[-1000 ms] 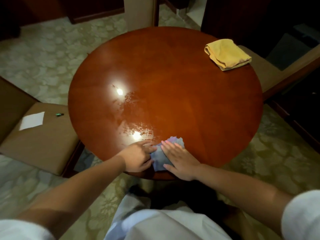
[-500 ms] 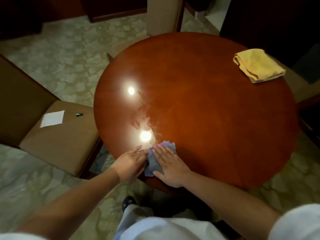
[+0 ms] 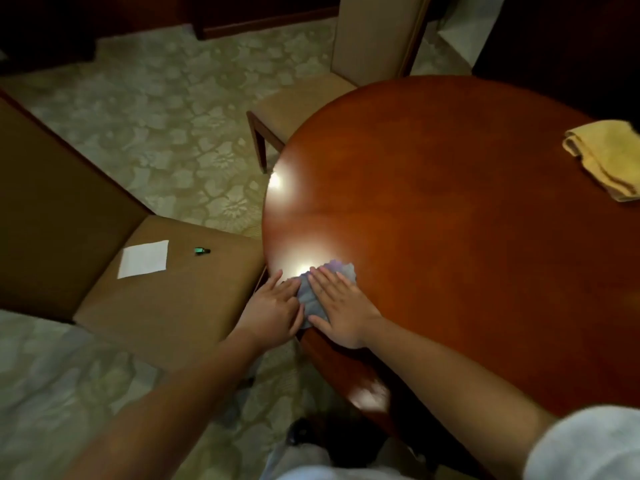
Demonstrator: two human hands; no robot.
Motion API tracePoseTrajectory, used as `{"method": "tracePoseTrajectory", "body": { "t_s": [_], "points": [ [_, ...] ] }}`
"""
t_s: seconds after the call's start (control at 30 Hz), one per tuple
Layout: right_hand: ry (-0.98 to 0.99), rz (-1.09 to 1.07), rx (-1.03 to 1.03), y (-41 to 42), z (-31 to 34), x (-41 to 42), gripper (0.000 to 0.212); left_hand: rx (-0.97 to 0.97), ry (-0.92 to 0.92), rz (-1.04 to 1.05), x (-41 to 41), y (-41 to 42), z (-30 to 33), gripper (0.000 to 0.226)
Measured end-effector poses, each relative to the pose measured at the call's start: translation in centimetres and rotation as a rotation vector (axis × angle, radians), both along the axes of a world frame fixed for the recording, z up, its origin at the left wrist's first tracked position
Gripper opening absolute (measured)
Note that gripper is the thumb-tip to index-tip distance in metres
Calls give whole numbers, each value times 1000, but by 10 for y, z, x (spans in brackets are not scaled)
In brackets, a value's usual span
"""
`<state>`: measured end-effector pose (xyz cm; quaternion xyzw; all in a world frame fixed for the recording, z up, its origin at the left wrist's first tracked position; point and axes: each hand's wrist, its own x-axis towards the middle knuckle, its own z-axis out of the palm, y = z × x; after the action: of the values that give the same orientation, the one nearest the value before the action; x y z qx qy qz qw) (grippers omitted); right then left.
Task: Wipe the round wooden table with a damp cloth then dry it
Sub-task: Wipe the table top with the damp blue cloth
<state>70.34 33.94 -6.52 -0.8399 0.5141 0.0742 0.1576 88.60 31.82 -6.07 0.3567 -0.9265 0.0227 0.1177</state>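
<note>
The round wooden table (image 3: 450,237) fills the right side of the view, glossy with bright light glare near its left rim. A small blue-grey cloth (image 3: 311,296) lies flat at the table's near-left edge. My left hand (image 3: 273,310) presses on the cloth's left side, partly over the rim. My right hand (image 3: 339,306) lies flat on the cloth's right side, fingers spread and pointing away. A folded yellow cloth (image 3: 609,157) rests on the table's far right, cut by the frame edge.
A tan padded chair (image 3: 166,306) stands left of the table with a white paper (image 3: 143,258) and a small green item (image 3: 201,251) on its seat. Another chair (image 3: 311,98) stands behind the table. Patterned carpet (image 3: 166,116) covers the floor.
Both hands have slid the blue-grey cloth leftward along the table's near edge toward the left rim. The view has swung left, so the table and yellow cloth sit further right.
</note>
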Motion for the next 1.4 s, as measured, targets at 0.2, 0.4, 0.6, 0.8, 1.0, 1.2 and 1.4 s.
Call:
{"method": "tracePoseTrajectory", "body": {
  "t_s": [0.2,0.4,0.6,0.8,1.0,1.2,1.4],
  "points": [
    [40,-53,-11,-56,5,20,80,67,31,-17,17,-62,-5,40],
    [22,-52,-8,-104,7,25,79,80,2,31,19,-105,-6,42],
    [6,-27,-16,-152,1,23,83,104,-77,60,10,-147,-2,44],
    [-89,11,-42,-193,-8,15,92,70,-157,106,4,-180,-10,45],
    [-101,0,-73,-245,-5,5,74,31,-159,79,-10,-237,-6,45],
    [-54,-61,-86,-324,-4,-21,73,40,-139,36,-37,-325,-4,45],
    [-54,-126,-89,-378,0,-58,72,57,-96,12,-75,-384,-3,47]
  ]
}}
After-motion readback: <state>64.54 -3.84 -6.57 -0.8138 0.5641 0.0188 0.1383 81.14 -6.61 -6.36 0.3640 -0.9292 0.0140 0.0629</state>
